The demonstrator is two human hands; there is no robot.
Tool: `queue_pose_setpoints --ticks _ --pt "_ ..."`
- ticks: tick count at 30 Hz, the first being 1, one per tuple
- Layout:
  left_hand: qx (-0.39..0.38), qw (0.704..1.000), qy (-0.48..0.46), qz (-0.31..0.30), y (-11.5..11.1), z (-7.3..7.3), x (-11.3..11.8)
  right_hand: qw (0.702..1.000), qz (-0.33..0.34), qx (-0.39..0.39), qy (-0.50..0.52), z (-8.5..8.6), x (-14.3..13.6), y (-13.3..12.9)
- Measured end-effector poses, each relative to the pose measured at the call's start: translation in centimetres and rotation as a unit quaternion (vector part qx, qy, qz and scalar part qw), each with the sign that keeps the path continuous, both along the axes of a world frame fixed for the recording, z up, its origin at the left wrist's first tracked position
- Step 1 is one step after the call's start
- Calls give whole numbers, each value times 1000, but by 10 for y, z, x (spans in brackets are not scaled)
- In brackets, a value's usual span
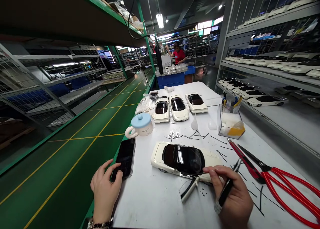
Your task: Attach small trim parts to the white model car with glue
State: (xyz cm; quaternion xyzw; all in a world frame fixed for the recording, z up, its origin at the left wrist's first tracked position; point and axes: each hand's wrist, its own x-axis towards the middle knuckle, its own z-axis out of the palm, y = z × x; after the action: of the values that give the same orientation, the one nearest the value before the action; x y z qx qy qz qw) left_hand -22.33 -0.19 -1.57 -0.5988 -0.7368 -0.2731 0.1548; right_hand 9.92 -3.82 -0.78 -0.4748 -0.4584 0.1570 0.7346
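A cream model car (185, 158) sits on the white tabletop, its near-side door (189, 189) swung out toward me. My right hand (228, 192) is at the car's right end, with thumb and forefinger closed together by the windscreen's edge. Whether a small piece is between those fingertips I cannot make out. Held in the same hand is a slim black pen-like tool (227, 191) with a pointed metal tip and a knurled silver end. My left hand (106, 184) lies with fingers apart over the lower end of a black phone (124, 157), holding nothing.
Red-handled scissors (295, 189) and a red tool (246, 162) lie at right, among thin black strips (221, 155). Behind are a blue-lidded mug (143, 127), three more model cars (178, 110) and a clear box (231, 124). Shelves (265, 72) of cars flank the table; a person (178, 55) works beyond.
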Motion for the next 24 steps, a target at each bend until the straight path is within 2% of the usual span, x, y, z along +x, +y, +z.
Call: queue_pose_setpoints --ticks 5,8,18,24 --pt "-12 996 33 -78 1 -4 -1 1000 4 -3 -12 1 0 0" --pt "-18 994 46 -96 3 -5 -1 1000 3 -7 -14 1 0 -1" --pt "-38 994 32 -97 5 -8 -4 1000 11 -13 -3 -2 0 1" --pt "-17 999 4 -35 0 -2 -1 1000 16 -15 9 -4 0 1"
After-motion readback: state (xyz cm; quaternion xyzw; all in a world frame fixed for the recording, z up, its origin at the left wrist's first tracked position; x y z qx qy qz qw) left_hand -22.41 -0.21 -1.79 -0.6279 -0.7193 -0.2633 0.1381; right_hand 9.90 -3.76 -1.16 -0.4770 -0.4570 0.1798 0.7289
